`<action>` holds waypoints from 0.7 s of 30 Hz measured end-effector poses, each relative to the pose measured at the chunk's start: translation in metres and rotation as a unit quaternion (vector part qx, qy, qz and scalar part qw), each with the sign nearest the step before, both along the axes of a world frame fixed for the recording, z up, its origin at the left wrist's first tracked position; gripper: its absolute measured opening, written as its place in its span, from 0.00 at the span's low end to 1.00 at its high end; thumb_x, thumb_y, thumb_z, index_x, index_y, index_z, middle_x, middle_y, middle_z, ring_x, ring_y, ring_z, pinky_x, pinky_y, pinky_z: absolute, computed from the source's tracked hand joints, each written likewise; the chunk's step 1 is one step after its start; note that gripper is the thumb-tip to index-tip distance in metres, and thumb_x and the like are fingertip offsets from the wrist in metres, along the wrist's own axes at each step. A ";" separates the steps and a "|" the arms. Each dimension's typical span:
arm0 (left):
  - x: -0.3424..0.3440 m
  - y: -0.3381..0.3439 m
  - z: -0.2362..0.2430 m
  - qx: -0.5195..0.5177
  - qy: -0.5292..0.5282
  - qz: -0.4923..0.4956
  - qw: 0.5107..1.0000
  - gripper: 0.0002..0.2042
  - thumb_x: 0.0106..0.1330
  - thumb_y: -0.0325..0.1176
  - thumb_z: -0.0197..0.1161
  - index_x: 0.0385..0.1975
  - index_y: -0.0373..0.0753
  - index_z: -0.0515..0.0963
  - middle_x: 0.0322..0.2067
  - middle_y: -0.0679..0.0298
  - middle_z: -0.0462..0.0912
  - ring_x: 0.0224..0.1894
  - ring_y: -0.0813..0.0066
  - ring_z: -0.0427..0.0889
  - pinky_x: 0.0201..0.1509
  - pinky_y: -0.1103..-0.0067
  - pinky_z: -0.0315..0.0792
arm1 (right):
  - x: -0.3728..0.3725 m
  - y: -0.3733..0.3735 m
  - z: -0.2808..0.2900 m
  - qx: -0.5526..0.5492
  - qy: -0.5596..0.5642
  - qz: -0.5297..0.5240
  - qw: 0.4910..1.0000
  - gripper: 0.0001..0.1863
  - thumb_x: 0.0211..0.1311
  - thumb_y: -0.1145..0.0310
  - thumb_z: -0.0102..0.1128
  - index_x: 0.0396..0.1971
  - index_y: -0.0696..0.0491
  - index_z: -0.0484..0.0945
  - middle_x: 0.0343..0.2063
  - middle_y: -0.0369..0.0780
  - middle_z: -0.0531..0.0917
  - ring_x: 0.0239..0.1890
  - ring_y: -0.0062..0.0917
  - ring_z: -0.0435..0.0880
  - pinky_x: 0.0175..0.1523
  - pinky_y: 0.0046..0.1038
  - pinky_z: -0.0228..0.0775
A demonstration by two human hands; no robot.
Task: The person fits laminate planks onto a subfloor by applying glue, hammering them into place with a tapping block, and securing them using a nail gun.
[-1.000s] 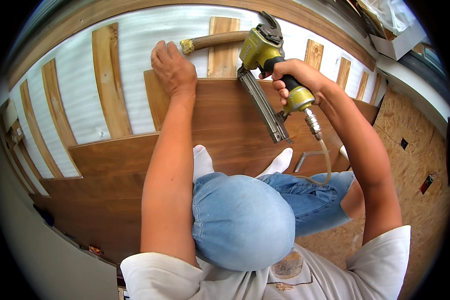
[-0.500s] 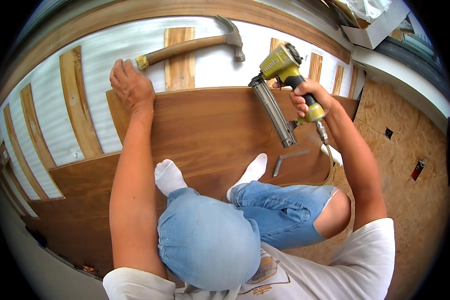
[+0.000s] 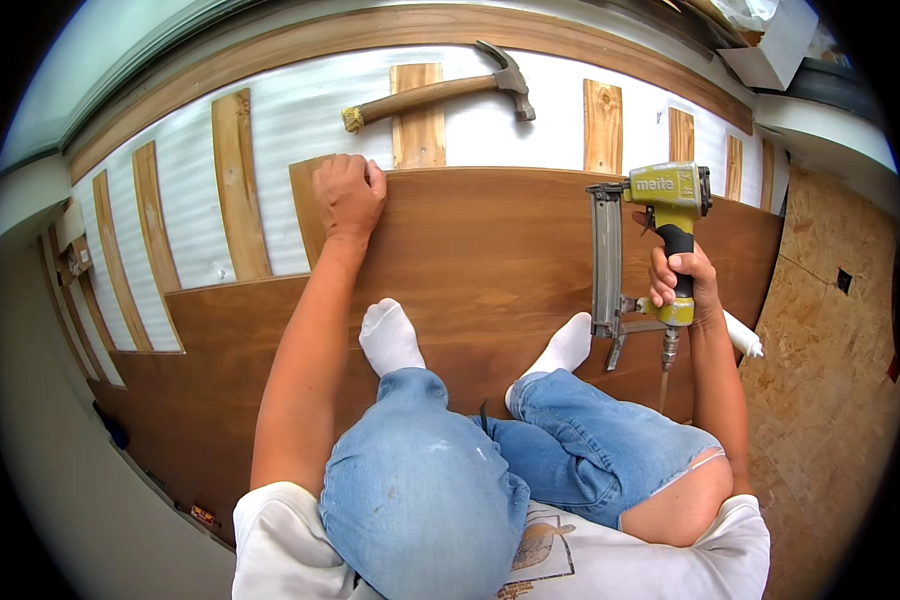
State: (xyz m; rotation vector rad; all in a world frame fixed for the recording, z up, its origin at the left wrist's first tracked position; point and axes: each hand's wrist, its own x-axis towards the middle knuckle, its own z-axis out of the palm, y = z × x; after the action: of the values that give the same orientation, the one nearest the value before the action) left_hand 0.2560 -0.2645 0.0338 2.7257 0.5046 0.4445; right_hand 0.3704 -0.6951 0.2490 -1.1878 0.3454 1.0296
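My right hand (image 3: 686,278) is wrapped round the black grip of a yellow-green air nail gun (image 3: 666,188). The gun's long grey magazine stands upright on its left side, above the brown floorboards (image 3: 470,240). An air hose (image 3: 664,388) hangs from the fitting under the grip. My left hand (image 3: 350,200) rests closed at the far edge of the last board laid, near that board's left end; its fingertips are hidden. Beyond it, a claw hammer (image 3: 435,97) with a wooden handle lies on a wooden batten (image 3: 418,140) and white foam sheet (image 3: 500,130).
Several more battens (image 3: 235,190) run across the foam. A metal square (image 3: 618,345) lies partly behind the gun, and a white tube (image 3: 742,335) is by my right forearm. Bare chipboard (image 3: 820,380) spreads to the right. A white box (image 3: 775,50) stands at far right.
The nail gun has swung from slanted to upright, its head now pointing left. My left hand has drawn back from the hammer's handle end and its fingers have curled in. The view has shifted.
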 end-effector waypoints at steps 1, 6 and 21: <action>-0.002 -0.001 0.001 0.006 -0.004 -0.020 1.000 0.06 0.63 0.31 0.62 0.25 0.40 0.81 0.26 0.61 0.79 0.35 0.59 0.78 0.44 0.64 0.70 | -0.006 -0.003 -0.004 -0.004 0.005 -0.003 1.000 0.44 0.57 0.68 0.58 0.73 0.68 0.54 0.16 0.35 0.69 0.13 0.21 0.72 0.24 0.29 0.79; 0.006 0.008 -0.003 0.000 0.089 -0.065 0.994 0.10 0.65 0.35 0.60 0.24 0.39 0.82 0.29 0.58 0.83 0.38 0.57 0.80 0.47 0.63 0.70 | -0.021 -0.002 -0.008 -0.010 0.004 -0.021 1.000 0.43 0.60 0.68 0.58 0.73 0.67 0.54 0.16 0.35 0.68 0.13 0.21 0.71 0.25 0.29 0.79; -0.014 -0.074 0.088 -0.175 -0.161 -0.224 0.945 0.08 0.62 0.34 0.67 0.36 0.39 0.80 0.36 0.57 0.82 0.42 0.55 0.80 0.48 0.63 0.74 | -0.009 0.016 -0.013 0.143 0.003 -0.071 0.987 0.36 0.66 0.70 0.55 0.73 0.61 0.57 0.24 0.33 0.65 0.22 0.17 0.66 0.32 0.23 0.67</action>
State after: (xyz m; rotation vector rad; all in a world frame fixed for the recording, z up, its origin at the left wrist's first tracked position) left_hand 0.2417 -0.3389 0.1220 2.2645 -0.1166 0.5929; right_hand 0.3619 -0.6795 0.2361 -0.8890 0.2725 0.9244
